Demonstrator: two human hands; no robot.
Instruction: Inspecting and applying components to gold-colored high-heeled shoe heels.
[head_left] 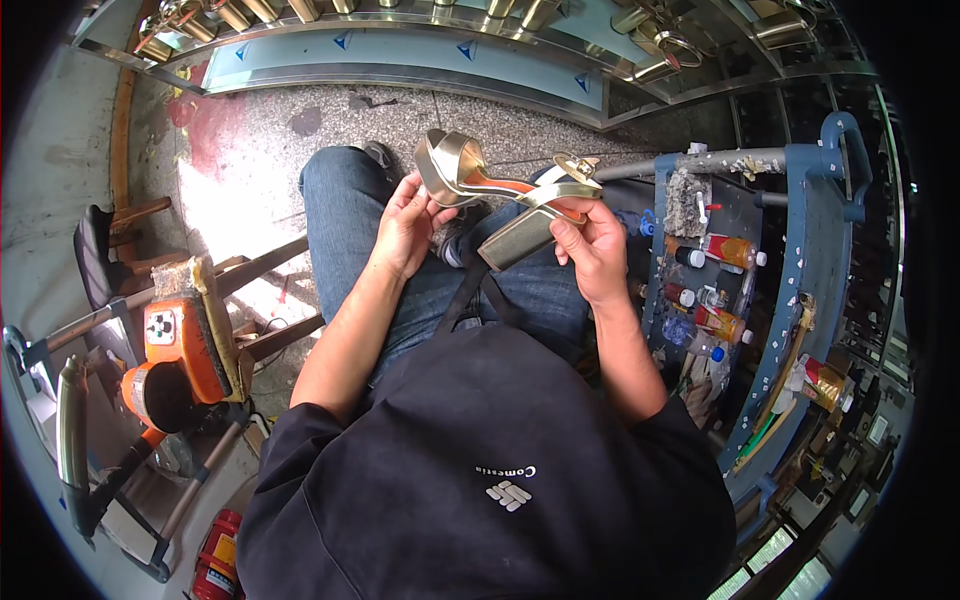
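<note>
Above my lap I hold a gold high-heeled platform sandal point(520, 190) lying sideways between both hands. Its chunky heel point(520, 240) points down toward my lap, and an orange-brown insole shows along the arch. My left hand point(408, 222) grips the platform at the toe end, fingers curled under it. At the heel end my right hand point(592, 245) is closed round the back of the sandal, the thumb on the near side. The ankle strap with its buckle point(577, 168) stands up beyond my right fingers.
On my right, a blue-framed cart point(800, 260) holds several bottles point(728, 250). To the left is an orange machine point(175, 345) on a rack, with a red cylinder point(217, 555) below. Ahead, a metal rack point(400, 75) carries several gold shoes point(540, 12).
</note>
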